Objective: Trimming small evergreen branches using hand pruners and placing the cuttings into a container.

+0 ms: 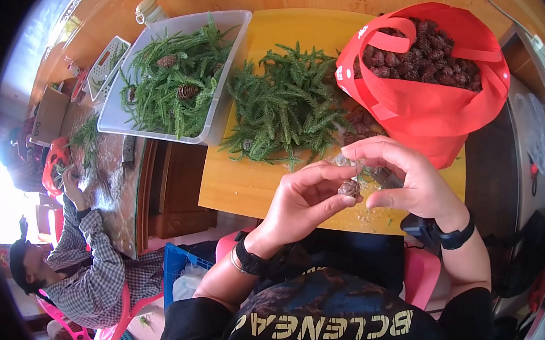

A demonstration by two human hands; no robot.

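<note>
A small brown pine cone (349, 188) is pinched between the thumb and fingers of my left hand (299, 201), above the near part of the yellow table (245, 190). What looks like a thin wire rises from the cone. Curved around the cone's right side, my right hand (417, 183) has its thumb and fingers spread apart, with the fingertips close to the wire. I see nothing gripped in it. Just beyond my hands lies a pile of green artificial pine sprigs (285, 103). More brown cones (361, 123) lie partly hidden behind my right hand.
A red bag (420, 115) full of pine cones stands at the back right. To the left, a clear plastic bin (215, 116) holds green sprigs and a few cones. Another person (98, 278) works at a side table (117, 205). A blue crate (176, 265) stands below, left of me.
</note>
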